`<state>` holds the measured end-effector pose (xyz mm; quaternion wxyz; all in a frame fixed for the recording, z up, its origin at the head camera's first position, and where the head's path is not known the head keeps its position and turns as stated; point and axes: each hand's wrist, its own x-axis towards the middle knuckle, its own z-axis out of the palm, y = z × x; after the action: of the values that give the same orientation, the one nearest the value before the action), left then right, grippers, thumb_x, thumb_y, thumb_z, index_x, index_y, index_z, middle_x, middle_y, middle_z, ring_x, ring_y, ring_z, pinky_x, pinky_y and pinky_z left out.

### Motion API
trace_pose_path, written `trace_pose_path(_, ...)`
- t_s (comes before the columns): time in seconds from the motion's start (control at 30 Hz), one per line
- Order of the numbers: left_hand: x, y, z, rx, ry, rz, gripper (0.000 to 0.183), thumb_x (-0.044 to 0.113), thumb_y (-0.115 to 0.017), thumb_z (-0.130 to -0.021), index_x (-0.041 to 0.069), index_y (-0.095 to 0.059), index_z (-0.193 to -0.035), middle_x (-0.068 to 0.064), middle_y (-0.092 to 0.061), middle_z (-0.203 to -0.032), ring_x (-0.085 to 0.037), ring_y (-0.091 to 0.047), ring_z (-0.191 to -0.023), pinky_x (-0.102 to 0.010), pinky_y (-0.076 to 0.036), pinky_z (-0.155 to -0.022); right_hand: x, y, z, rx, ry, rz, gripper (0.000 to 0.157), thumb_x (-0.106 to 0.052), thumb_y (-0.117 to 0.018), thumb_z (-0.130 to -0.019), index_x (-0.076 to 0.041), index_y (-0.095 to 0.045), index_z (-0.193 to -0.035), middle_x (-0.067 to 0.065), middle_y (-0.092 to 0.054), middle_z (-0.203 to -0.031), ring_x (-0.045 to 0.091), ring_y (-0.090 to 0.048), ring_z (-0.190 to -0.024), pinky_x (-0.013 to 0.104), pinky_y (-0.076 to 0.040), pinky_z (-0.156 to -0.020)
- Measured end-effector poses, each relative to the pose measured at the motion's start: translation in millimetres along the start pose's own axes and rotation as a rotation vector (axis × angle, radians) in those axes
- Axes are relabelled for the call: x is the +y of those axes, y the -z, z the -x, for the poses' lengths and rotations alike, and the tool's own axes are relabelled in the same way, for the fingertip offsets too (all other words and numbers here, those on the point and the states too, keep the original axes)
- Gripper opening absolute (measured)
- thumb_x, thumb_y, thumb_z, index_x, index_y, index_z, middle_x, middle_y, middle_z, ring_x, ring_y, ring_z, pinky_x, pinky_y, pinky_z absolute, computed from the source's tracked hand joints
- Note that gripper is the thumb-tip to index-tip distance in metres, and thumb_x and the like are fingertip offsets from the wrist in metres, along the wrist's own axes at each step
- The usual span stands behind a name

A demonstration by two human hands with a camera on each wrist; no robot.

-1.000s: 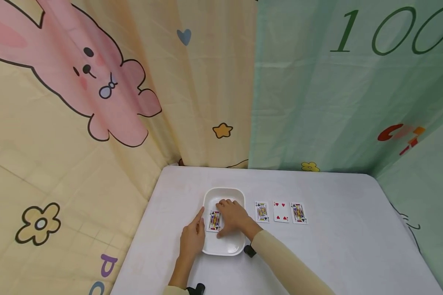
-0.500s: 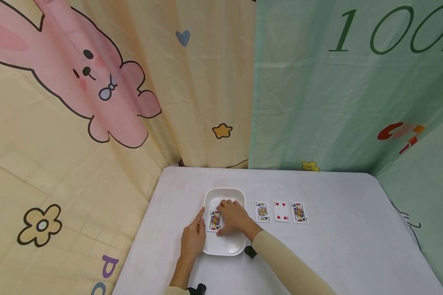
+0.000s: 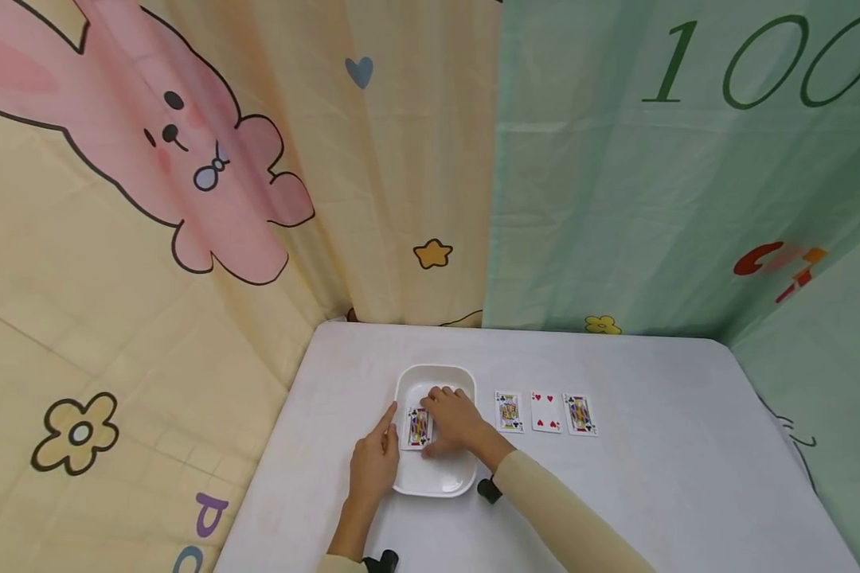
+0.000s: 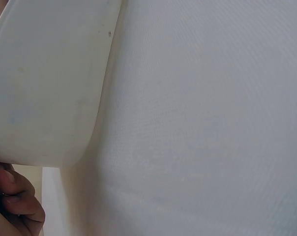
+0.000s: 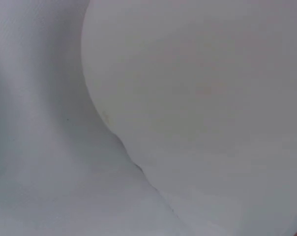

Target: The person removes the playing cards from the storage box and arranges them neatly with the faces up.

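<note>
In the head view the right hand [image 3: 455,422] hides part of the white, rounded-rectangular tray [image 3: 437,479] and the right side of the face-picture playing card [image 3: 418,430] in it; whether its grip touches the card cannot be told. The beige right sleeve [image 3: 573,509] is cut off at the bottom edge. In the left wrist view the left edge crops the bent fingers [image 4: 20,189]. The right wrist view shows a blurred pale surface [image 5: 197,98], probably the tray.

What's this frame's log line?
left hand: at left side of white tray | right hand: in tray, at face card | right of tray: four of hearts between two face cards
</note>
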<state>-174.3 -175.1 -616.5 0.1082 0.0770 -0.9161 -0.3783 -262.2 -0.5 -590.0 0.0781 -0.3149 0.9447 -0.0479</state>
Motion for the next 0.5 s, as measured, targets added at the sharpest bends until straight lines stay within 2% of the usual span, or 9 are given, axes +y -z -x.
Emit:
trace_pose_path(0.33, 0.0, -0.8, -0.1, 0.004, -0.013, -0.009, 0.043, 0.023, -0.056, -0.106, 0.029, -0.057, -0.149, 0.007, -0.039, -0.054, -0.007, -0.031, -0.047, -0.024, -0.029, -0.046, 8, 0.2, 5, 0.067, 0.016, -0.020, 0.094, -0.070, -0.082, -0.070, -0.017, -0.057, -0.144, 0.002, -0.059, -0.135, 0.020, -0.054, -0.123, 0.042, -0.044, -0.107)
trace_pose_path(0.5, -0.9, -1.2, 0.0, 0.008, -0.006, -0.014, 0.044, 0.023, -0.056, -0.106, 0.030, -0.057, -0.149, 0.007, -0.038, -0.054, -0.008, -0.031, -0.047, -0.024, -0.029, -0.046, 15, 1.2, 12, 0.114, 0.031, -0.079, 0.090, -0.065, -0.082, -0.074, -0.015, -0.057, -0.145, 0.003, -0.060, -0.134, 0.021, -0.054, -0.124, 0.043, -0.044, -0.108)
